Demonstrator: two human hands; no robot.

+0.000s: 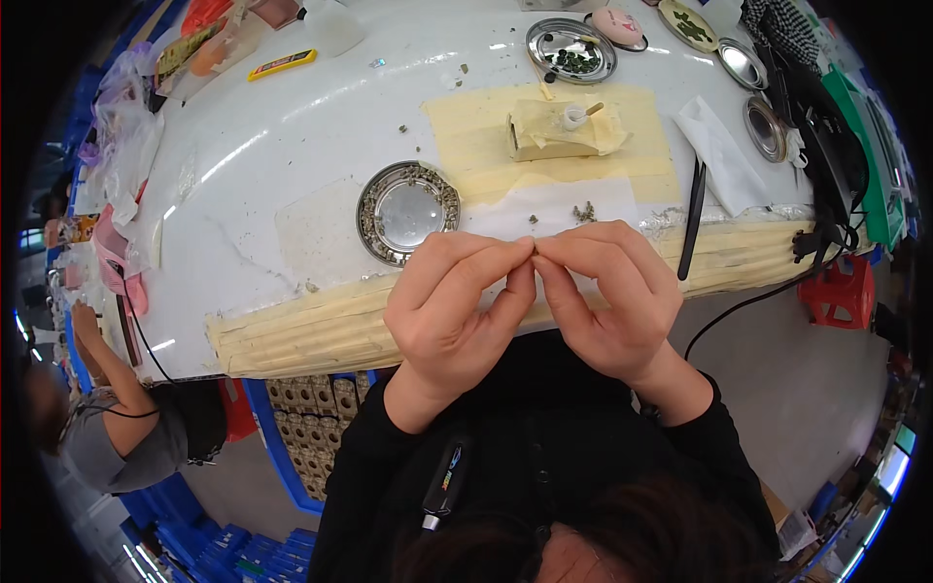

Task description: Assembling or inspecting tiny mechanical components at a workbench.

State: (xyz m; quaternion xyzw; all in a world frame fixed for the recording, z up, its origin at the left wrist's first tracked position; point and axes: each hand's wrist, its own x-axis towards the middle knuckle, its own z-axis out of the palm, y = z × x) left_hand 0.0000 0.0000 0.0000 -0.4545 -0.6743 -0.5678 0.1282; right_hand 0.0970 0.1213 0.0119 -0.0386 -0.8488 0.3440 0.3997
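My left hand (457, 301) and my right hand (612, 291) meet fingertip to fingertip above the table's front edge. Both are closed in a pinch, thumb against index finger. Whatever sits between the fingertips is too small to name; only a dark speck shows there. Just beyond them, on white paper (505, 216), lie a small cluster of tiny metallic parts (584, 212) and a single one apart (533, 220). A round steel dish (403, 210) left of the paper has many similar small parts around its rim.
A taped block (554, 136) with a small white cup stands behind the paper. Black tweezers (692, 219) and a white cloth (724, 160) lie to the right. Farther back are a dish of dark green pieces (573, 63) and a yellow box (282, 64). Another person (117, 428) sits at left.
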